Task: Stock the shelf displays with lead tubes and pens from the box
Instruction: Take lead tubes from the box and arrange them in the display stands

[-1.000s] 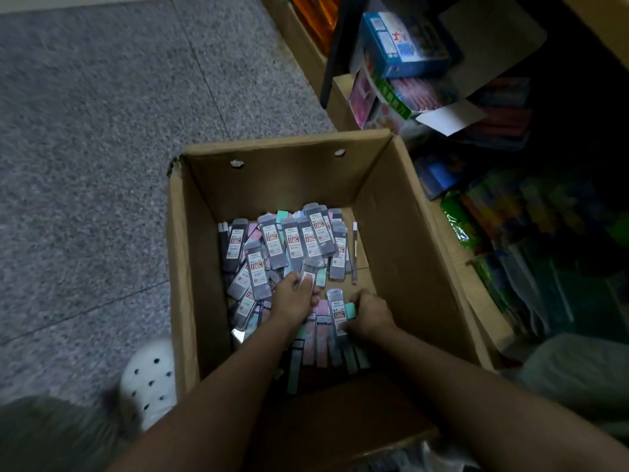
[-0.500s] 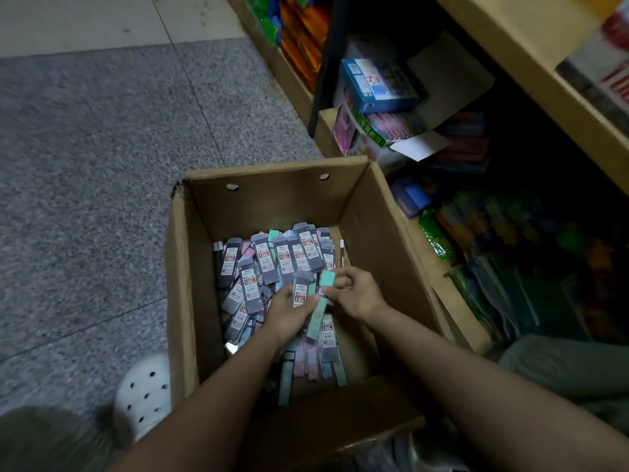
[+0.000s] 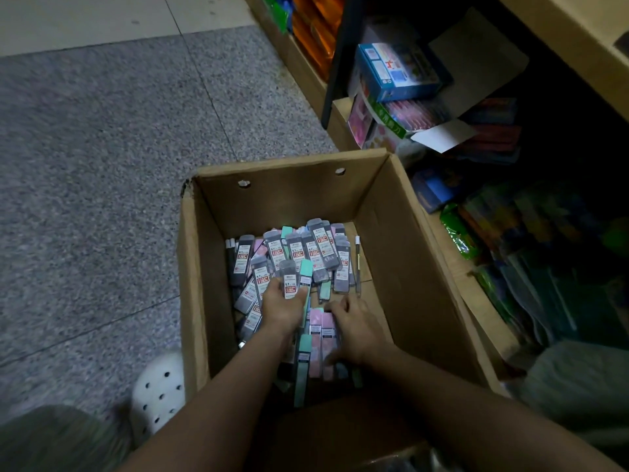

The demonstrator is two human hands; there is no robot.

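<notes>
A cardboard box (image 3: 401, 253) is set on the speckled floor (image 3: 102, 165), just left of the low shelf (image 3: 476, 301). A heap of lead tubes (image 3: 306, 253) is spread across its bottom, with a pen (image 3: 357, 264) laid at the heap's right edge. A grey tube (image 3: 290, 279) and a green tube (image 3: 305, 277) are gripped in the left hand (image 3: 284, 310). Pink tubes (image 3: 323, 338) nearer in the box are touched by the right hand (image 3: 354, 327), its fingers bent; whether any is gripped cannot be told.

A grey speckled stone floor (image 3: 102, 165) spreads left of the tan wooden shelving unit (image 3: 575, 46). Beyond it lie pale cream tiles (image 3: 85, 18). The shelving's lower bay is dim.
</notes>
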